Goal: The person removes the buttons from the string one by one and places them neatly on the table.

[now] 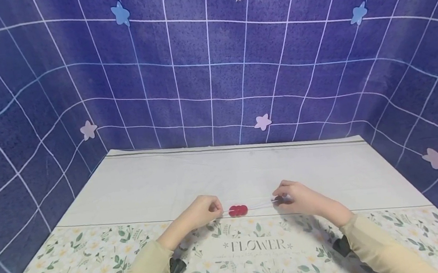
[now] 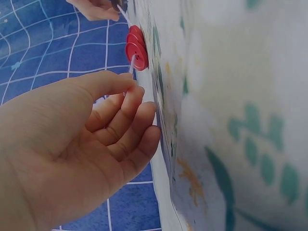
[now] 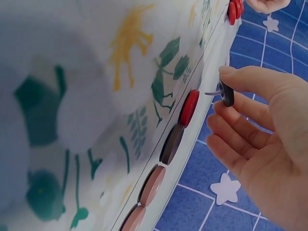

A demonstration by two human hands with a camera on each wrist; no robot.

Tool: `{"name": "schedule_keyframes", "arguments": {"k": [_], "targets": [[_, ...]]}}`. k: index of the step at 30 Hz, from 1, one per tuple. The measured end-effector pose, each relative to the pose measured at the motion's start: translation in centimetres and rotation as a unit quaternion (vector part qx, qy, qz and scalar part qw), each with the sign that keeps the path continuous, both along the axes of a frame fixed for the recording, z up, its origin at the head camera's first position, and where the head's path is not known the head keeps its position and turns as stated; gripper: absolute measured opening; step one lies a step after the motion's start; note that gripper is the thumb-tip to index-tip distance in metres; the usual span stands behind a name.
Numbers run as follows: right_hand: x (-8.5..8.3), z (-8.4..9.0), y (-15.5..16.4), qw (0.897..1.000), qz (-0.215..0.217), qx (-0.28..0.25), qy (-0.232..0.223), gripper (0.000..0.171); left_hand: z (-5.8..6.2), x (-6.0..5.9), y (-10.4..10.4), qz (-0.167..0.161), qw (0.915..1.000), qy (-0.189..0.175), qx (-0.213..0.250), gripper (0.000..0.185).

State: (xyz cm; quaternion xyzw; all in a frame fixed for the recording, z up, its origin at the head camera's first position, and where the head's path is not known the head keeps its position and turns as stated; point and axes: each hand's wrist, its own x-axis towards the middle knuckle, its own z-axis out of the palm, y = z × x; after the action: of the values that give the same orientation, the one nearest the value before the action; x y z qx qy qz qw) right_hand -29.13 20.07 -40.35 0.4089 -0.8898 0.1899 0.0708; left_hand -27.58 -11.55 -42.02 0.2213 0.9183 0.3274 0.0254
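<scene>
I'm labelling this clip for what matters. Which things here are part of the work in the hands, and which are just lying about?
In hand:
- white string, pinched by the left hand
- red buttons on the string
- dark button, pinched by the right hand

Lying about:
- loose buttons in a row on the floral tablecloth

"*FLOWER*" in grey capitals, a small star at each end, printed on the floral band of the tablecloth (image 1: 249, 183), just below and between the left hand (image 1: 203, 211) and the right hand (image 1: 298, 198); a finer line of script beneath it, too small to read. "You" in dark cursive on the blue backdrop (image 1: 210, 64), far above the right hand, the line over it cut off by the frame edge
</scene>
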Motion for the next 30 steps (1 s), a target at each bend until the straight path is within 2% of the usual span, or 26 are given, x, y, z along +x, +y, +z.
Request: {"name": "schedule_keyframes", "arguments": {"k": [19, 30], "targets": [[0.3, 0.1, 1.0, 0.999, -0.033, 0.019, -0.027, 0.024, -0.1, 0.0, 0.0, 0.001, 1.0000, 0.001, -0.009, 0.005], [0.4, 0.2, 1.4, 0.999, -0.035, 0.015, -0.008, 0.024, 0.0, 0.2, 0.1, 0.009, 0.9999, -0.010, -0.009, 0.005]]}}
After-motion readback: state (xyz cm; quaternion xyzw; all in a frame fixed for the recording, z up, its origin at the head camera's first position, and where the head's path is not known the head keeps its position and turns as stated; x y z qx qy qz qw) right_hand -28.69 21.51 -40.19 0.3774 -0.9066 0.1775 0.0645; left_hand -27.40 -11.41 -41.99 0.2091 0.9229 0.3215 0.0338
